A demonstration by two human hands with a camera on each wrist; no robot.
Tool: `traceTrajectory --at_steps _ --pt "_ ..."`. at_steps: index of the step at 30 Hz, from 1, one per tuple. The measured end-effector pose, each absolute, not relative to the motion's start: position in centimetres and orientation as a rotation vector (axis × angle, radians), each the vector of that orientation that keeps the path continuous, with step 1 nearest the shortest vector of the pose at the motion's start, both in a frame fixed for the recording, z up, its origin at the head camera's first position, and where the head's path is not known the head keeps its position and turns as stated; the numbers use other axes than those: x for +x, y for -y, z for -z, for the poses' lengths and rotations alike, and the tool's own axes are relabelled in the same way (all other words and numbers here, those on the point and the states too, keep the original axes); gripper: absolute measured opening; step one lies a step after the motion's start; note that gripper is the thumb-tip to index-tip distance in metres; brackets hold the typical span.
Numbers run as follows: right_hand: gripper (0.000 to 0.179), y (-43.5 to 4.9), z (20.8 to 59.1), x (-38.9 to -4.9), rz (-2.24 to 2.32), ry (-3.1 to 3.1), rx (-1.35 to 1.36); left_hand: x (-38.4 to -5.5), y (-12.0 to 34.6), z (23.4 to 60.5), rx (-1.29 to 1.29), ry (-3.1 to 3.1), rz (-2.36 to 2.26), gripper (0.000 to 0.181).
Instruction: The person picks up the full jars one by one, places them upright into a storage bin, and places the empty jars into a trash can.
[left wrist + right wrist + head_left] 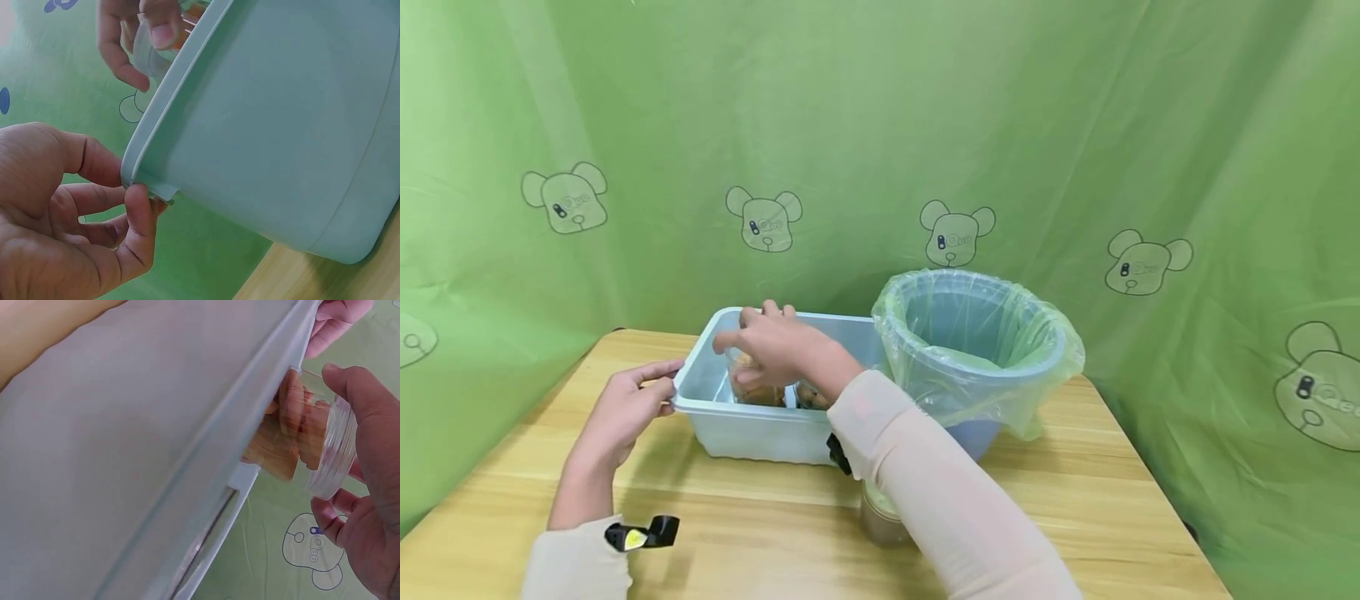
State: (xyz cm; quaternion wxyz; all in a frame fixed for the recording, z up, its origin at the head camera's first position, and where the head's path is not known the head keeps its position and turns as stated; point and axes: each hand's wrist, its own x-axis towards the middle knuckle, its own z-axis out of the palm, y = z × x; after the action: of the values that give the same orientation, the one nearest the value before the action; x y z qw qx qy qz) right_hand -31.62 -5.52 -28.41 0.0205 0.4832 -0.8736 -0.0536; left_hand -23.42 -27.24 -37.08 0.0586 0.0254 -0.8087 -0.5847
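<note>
Pinching the pale-blue plastic tub [760, 433] at its front-left corner, the left hand [623, 408] holds the rim. Inside, near the tub's left end, is a clear jar [294, 428] with brown contents; the right hand [781, 346], fingers loosely spread, surrounds its lid [334, 453]. A lined bin [992, 382] stands at the tub's right end.

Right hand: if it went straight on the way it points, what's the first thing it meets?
Most likely the clear jar with brown contents, ridged end nearest the right hand. Depth is unclear; they may already be touching.
</note>
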Motion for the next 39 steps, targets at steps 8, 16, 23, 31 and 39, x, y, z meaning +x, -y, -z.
traceTrajectory --at_steps 8,16,23,31,39 --pt "0.047 5.7 29.2 -31.7 0.093 2.756 1.502 -23.3 27.2 37.0 0.076 2.454 1.756 0.051" --pt "0.046 5.9 29.6 -32.1 0.075 2.800 1.468 -23.3 27.0 36.9 0.074 2.453 1.752 0.051" --pt "0.046 5.9 29.8 -32.0 0.045 2.814 1.436 -23.3 27.1 37.0 0.072 2.453 1.748 0.051" --pt "0.049 5.4 30.1 -31.8 0.039 2.755 1.443 -23.3 27.2 37.0 0.081 2.463 1.754 0.051" --pt "0.060 4.8 29.5 -31.3 0.132 2.723 1.404 -23.2 27.3 37.1 0.072 2.473 1.758 0.051"
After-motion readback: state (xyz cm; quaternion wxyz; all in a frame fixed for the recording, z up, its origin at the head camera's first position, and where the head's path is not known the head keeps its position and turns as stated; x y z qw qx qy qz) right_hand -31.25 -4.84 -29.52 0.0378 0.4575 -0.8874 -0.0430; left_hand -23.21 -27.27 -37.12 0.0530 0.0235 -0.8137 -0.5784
